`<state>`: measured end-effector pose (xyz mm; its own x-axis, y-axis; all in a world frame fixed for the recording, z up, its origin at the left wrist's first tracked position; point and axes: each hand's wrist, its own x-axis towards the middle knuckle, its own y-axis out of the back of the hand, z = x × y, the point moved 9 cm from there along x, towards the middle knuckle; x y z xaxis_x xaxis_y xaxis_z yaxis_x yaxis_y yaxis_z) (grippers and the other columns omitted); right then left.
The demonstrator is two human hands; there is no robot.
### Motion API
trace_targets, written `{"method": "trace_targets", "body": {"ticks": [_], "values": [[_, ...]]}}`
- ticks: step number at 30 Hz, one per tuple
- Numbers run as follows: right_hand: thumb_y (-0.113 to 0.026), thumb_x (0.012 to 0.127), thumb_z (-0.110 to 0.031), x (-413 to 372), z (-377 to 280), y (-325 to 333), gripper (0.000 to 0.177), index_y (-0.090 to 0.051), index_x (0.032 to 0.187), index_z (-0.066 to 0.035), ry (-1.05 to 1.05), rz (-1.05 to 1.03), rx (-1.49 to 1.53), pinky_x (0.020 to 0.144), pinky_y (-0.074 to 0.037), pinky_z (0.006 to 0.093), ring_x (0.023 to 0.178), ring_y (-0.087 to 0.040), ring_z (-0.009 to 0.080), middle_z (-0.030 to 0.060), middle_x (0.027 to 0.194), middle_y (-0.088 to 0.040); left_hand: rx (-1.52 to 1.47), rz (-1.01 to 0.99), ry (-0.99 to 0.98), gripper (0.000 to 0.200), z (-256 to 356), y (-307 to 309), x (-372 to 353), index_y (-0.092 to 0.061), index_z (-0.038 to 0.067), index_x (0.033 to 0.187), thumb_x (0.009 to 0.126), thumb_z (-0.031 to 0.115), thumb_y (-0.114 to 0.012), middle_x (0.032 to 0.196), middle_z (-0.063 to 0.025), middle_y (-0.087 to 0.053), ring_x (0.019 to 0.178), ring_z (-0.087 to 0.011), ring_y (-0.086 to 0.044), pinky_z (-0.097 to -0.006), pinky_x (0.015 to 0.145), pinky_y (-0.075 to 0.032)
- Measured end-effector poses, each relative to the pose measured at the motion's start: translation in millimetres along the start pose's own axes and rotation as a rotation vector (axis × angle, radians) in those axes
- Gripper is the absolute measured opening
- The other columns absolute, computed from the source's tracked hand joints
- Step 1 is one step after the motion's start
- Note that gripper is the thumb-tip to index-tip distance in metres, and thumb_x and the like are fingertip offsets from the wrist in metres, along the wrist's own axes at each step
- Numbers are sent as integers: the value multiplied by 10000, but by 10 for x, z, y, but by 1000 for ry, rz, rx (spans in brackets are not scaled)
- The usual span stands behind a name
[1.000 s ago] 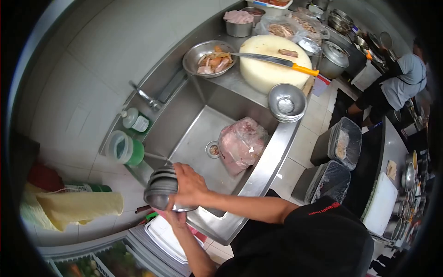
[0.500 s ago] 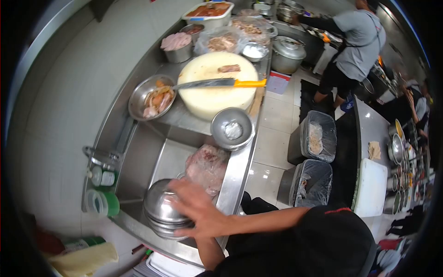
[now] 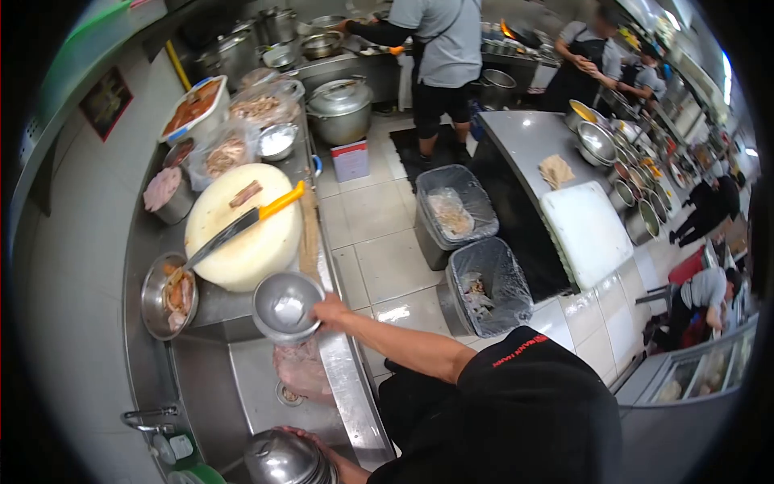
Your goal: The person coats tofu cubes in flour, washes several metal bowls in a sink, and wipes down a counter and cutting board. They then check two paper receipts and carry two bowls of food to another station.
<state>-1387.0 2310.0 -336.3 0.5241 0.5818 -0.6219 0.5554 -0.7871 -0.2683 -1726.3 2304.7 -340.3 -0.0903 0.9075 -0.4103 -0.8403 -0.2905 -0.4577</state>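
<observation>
My right hand (image 3: 327,311) grips the rim of a metal bowl (image 3: 288,306) at the sink's edge, beside the cutting block. Low in the view, my left hand (image 3: 322,456) is wrapped around the side of a stack of upturned metal bowls (image 3: 282,460), partly cut off by the frame. Inside the sink (image 3: 250,379), a bag of raw meat (image 3: 302,371) lies near the drain. On the round cutting block (image 3: 242,266) rest a yellow-handled knife (image 3: 242,226) and a small piece of meat (image 3: 246,193). A metal bowl of meat pieces (image 3: 173,298) stands left of the block.
Beyond the block are bagged meat (image 3: 222,155), a lidded pot (image 3: 339,105) and a white tub (image 3: 197,113). Two lined bins (image 3: 488,286) stand on the floor to the right. A faucet (image 3: 149,417) is at the sink's far side. A co-worker (image 3: 439,48) stands at the back counter.
My right hand has gone from above the bowl stack to the bowl at the sink's edge and taken hold of its rim. The view has turned, and my left hand now shows on the stack.
</observation>
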Motion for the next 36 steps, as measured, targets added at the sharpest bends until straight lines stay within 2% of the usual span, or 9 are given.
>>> {"method": "trace_targets", "body": {"ticks": [2, 4, 5, 6, 10, 12, 20, 30, 36], "values": [[-552, 702, 10, -96, 514, -325, 255, -536, 939, 103, -165, -299, 156, 624, -558, 487, 753, -623, 337, 205, 860, -582, 11, -18, 23, 401, -14, -31, 10, -488, 51, 1200, 826, 191, -525, 1112, -123, -576, 1007, -277, -578, -439, 889, -478], [-583, 749, -56, -488, 965, -803, 244, -568, 967, 50, -387, -646, 391, 843, -491, 454, 964, -576, 313, 213, 1029, -567, 15, -41, 52, 400, -57, 3, -22, -489, 52, 1200, 827, 194, -525, 1112, -122, -576, 1006, -277, -578, -439, 888, -478], [-572, 754, -62, -917, 1027, -912, 231, -574, 965, 34, -614, -549, 534, 877, -462, 462, 1004, -546, 300, 190, 1092, -547, 16, -50, 68, 400, -81, 14, -40, -489, 52, 1200, 828, 195, -525, 1112, -122, -576, 1006, -276, -578, -438, 888, -479], [-544, 748, -66, -933, 1320, -1228, 211, -567, 929, 41, -617, -734, 712, 888, -441, 517, 922, -581, 336, 190, 1004, -596, 23, -63, 84, 400, -104, 20, -54, -490, 52, 1199, 828, 196, -525, 1112, -122, -576, 1005, -276, -578, -438, 887, -479], [-530, 725, -96, -1656, 1672, -1568, 260, -578, 913, 77, -747, -996, 759, 653, -565, 396, 743, -643, 344, 224, 850, -637, 63, -118, 148, 398, -189, -27, -132, -491, 52, 1198, 831, 202, -524, 1112, -121, -576, 1004, -276, -579, -438, 886, -480], [-518, 740, -79, -1756, 1928, -1598, 264, -577, 945, 75, -758, -1138, 733, 701, -558, 417, 770, -645, 335, 216, 872, -639, 73, -168, 202, 397, -272, -94, -212, -491, 52, 1197, 832, 204, -524, 1112, -121, -576, 1003, -275, -579, -438, 885, -480], [-629, 725, 2, -2173, 1318, 229, 441, -528, 1154, -7, -380, -840, 245, 857, -463, 308, 940, -596, 198, 81, 1042, -614, 86, -405, 406, 395, -717, -722, -857, -494, 52, 1195, 836, 215, -523, 1113, -119, -577, 1001, -274, -580, -437, 882, -482], [-679, 707, 4, -4144, 1528, 4489, 593, -440, 1250, -13, 190, 119, 361, 922, -423, 338, 1058, -524, 199, 102, 1129, -552, 204, -801, 707, 392, -1856, -1792, -2839, -497, 53, 1192, 842, 228, -521, 1114, -117, -578, 997, -273, -581, -436, 878, -484], [-682, 679, 6, -5560, 2103, 5830, 587, -454, 1220, -17, 348, 554, 669, 874, -452, 357, 978, -559, 236, 99, 1044, -575, 330, -1011, 879, 391, -2564, -2188, -4288, -499, 53, 1190, 846, 236, -520, 1114, -116, -578, 995, -272, -582, -436, 876, -486]]}}
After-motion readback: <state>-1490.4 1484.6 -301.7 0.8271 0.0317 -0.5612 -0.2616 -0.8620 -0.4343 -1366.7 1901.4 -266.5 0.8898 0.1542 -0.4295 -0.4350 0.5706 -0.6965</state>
